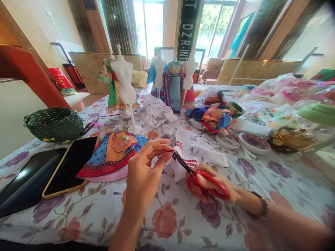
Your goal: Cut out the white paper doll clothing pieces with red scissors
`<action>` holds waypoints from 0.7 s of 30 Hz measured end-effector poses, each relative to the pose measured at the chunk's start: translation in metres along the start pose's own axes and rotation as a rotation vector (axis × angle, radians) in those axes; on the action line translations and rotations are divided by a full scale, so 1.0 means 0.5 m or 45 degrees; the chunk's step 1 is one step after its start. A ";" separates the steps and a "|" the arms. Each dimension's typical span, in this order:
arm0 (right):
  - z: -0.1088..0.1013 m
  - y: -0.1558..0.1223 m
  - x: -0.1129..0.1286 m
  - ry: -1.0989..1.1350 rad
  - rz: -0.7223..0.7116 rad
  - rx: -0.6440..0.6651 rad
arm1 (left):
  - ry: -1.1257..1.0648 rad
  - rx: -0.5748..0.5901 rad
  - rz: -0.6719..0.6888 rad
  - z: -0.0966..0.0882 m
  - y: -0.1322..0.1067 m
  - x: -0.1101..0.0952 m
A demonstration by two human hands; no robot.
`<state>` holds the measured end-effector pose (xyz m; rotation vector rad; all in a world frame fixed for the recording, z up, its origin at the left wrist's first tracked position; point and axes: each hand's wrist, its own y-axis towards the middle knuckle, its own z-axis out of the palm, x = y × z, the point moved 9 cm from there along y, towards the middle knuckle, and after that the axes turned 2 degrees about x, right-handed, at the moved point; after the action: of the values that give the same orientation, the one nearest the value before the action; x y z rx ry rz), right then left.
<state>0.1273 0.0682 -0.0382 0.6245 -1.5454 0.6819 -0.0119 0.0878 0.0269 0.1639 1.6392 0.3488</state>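
Note:
My right hand (209,184) grips red-handled scissors (199,179), their dark blades pointing up and left. The blade tips meet the fingertips of my left hand (148,167), which are pinched together on a small piece too tiny to name. Just behind the blades lie white paper scraps (206,156) and a red-and-white patterned strip (190,162). Left of my left hand, a doll-sized garment (115,153) in orange, blue and red is spread flat on the flowered tablecloth (164,219).
Two phones, one in a yellow case (70,167), lie at left near a green woven basket (53,123). A white mannequin (125,80) stands behind the garment, with dressed ones farther back. Tape rolls (254,143) and bundled fabric (214,116) sit to the right.

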 end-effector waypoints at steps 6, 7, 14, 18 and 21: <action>-0.001 -0.002 -0.008 0.016 0.026 -0.004 | 0.111 -0.032 0.019 -0.004 0.001 -0.004; -0.002 -0.002 -0.008 0.016 0.025 -0.008 | 0.125 -0.056 0.014 -0.006 0.001 -0.006; 0.005 -0.001 -0.010 0.026 0.092 0.001 | 0.252 -0.177 0.098 -0.017 -0.004 -0.029; -0.007 0.003 -0.014 0.085 0.070 -0.083 | 0.324 -0.252 0.223 -0.026 -0.006 -0.033; -0.015 0.005 -0.024 0.125 0.065 -0.102 | 0.396 -0.276 0.319 -0.027 -0.005 -0.037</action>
<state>0.1314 0.0752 -0.0498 0.4864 -1.4939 0.6760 -0.0231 0.0777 0.0445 0.1567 1.8769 0.7711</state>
